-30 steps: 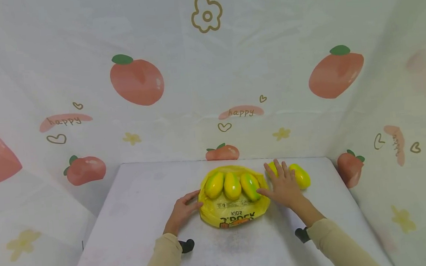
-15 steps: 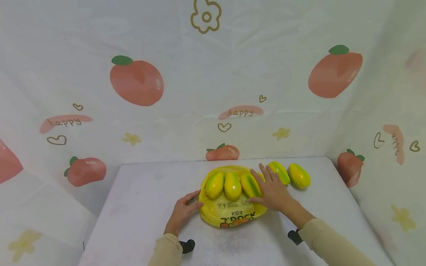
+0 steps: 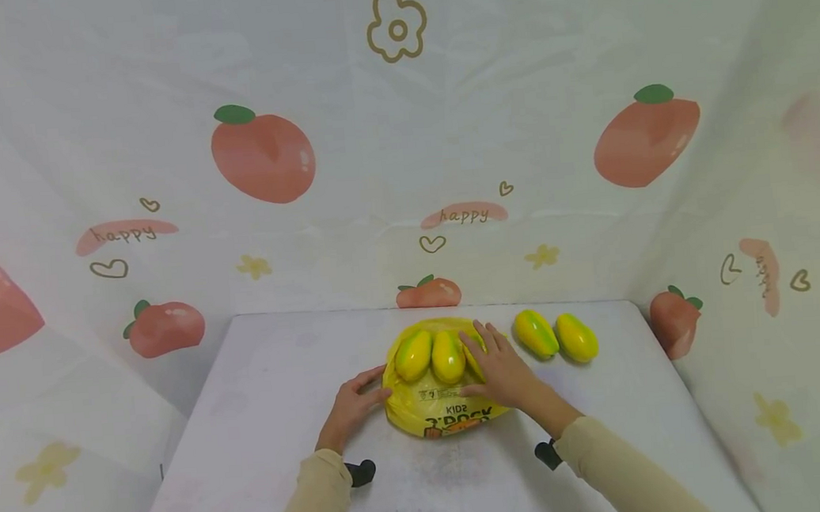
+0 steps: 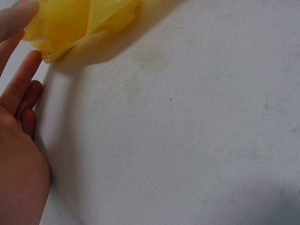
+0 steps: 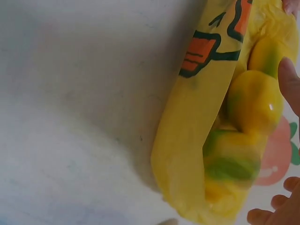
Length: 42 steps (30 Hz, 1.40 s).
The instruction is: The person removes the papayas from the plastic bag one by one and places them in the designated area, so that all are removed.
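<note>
Rightmost bagged fruit (image 5: 232, 158), toward tabletop's (image 3: 276, 376) far edge: was partly hidden by right hand (image 3: 507, 372); blurred in right-wrist view. Left hand (image 4: 18, 154): was cropped, left-wrist view. Small print (image 3: 439, 394): was illegible.

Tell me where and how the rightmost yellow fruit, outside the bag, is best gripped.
Probably round its middle, the right hand coming from above and its right: the rightmost yellow fruit is oblong and rounded, lies slanted on the table, and a second fruit sits close on its left.
</note>
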Each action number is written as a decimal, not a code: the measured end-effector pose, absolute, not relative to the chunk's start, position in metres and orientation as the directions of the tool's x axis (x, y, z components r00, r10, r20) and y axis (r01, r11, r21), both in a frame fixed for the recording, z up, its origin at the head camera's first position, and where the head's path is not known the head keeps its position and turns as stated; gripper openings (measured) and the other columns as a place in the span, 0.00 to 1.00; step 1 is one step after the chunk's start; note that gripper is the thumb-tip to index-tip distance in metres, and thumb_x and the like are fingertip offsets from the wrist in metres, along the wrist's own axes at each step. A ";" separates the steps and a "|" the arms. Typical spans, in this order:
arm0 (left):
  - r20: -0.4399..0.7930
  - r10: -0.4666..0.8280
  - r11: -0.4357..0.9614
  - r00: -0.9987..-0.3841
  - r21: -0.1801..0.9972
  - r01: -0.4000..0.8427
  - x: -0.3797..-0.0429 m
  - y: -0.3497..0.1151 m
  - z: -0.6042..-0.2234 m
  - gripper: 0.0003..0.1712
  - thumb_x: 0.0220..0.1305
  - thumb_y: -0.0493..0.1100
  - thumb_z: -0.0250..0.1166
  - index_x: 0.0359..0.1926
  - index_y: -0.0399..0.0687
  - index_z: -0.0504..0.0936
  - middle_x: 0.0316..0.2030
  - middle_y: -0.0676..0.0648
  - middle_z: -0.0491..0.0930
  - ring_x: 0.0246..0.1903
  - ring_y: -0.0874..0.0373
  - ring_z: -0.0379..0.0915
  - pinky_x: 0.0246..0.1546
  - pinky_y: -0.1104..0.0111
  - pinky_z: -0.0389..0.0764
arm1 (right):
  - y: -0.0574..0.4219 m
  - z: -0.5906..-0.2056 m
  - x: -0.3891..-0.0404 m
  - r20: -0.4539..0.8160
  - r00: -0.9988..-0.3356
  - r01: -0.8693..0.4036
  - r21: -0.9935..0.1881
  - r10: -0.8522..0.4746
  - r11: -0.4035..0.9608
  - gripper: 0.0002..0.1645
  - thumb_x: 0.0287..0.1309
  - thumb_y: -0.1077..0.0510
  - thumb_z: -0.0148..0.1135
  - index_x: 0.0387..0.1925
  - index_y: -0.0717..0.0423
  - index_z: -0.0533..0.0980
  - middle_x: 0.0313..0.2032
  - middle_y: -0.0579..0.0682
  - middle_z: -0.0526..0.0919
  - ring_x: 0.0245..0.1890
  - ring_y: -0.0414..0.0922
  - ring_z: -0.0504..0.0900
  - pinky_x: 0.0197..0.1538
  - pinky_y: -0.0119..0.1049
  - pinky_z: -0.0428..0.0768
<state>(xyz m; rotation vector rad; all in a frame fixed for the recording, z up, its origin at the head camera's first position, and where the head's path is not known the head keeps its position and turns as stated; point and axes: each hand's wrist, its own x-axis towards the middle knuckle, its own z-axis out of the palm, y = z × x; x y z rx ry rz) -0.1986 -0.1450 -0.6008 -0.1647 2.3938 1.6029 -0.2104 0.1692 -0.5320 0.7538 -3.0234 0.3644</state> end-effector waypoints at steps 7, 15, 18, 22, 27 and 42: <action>-0.273 0.048 0.380 -0.961 0.894 -0.235 -0.198 -0.145 -0.600 0.30 0.62 0.53 0.72 0.66 0.61 0.80 0.71 0.48 0.74 0.76 0.42 0.59 0.78 0.38 0.54 | 0.155 -0.534 -0.215 0.032 -0.882 -0.464 -0.242 -0.471 0.852 0.63 0.50 0.34 0.75 0.78 0.53 0.56 0.77 0.68 0.53 0.75 0.71 0.57 0.75 0.65 0.66; -0.282 0.041 0.377 -0.958 0.893 -0.247 -0.199 -0.146 -0.602 0.30 0.61 0.54 0.73 0.65 0.63 0.80 0.71 0.49 0.74 0.76 0.43 0.59 0.78 0.38 0.54 | 0.150 -0.533 -0.217 0.022 -0.899 -0.426 -0.274 -0.437 0.862 0.60 0.50 0.37 0.77 0.77 0.55 0.59 0.76 0.69 0.56 0.74 0.71 0.60 0.74 0.65 0.66; -0.283 0.038 0.380 -0.958 0.891 -0.248 -0.199 -0.147 -0.602 0.30 0.62 0.54 0.72 0.65 0.63 0.80 0.71 0.48 0.73 0.76 0.43 0.59 0.78 0.38 0.54 | 0.150 -0.536 -0.218 0.012 -0.908 -0.404 -0.281 -0.418 0.870 0.59 0.50 0.39 0.78 0.76 0.55 0.60 0.75 0.69 0.56 0.73 0.71 0.61 0.73 0.65 0.68; -0.282 0.028 0.393 -0.959 0.885 -0.248 -0.199 -0.148 -0.602 0.30 0.62 0.54 0.72 0.65 0.64 0.80 0.72 0.48 0.73 0.77 0.43 0.59 0.78 0.38 0.54 | 0.151 -0.540 -0.219 0.006 -0.913 -0.393 -0.278 -0.408 0.876 0.58 0.51 0.42 0.79 0.76 0.55 0.59 0.75 0.69 0.57 0.72 0.70 0.61 0.72 0.65 0.69; -0.285 0.036 0.379 -0.958 0.891 -0.251 -0.200 -0.148 -0.604 0.30 0.62 0.54 0.72 0.65 0.63 0.80 0.72 0.49 0.73 0.77 0.43 0.58 0.78 0.38 0.54 | 0.153 -0.545 -0.221 -0.004 -0.919 -0.379 -0.267 -0.395 0.886 0.57 0.51 0.47 0.79 0.77 0.54 0.59 0.75 0.69 0.57 0.71 0.71 0.62 0.69 0.68 0.71; -0.292 0.028 0.404 -0.956 0.878 -0.256 -0.200 -0.145 -0.604 0.29 0.61 0.54 0.73 0.64 0.65 0.81 0.71 0.49 0.73 0.76 0.42 0.59 0.77 0.36 0.54 | 0.157 -0.543 -0.215 -0.068 -0.928 -0.348 -0.204 -0.367 0.915 0.42 0.59 0.70 0.67 0.74 0.56 0.65 0.74 0.69 0.58 0.69 0.69 0.63 0.67 0.65 0.73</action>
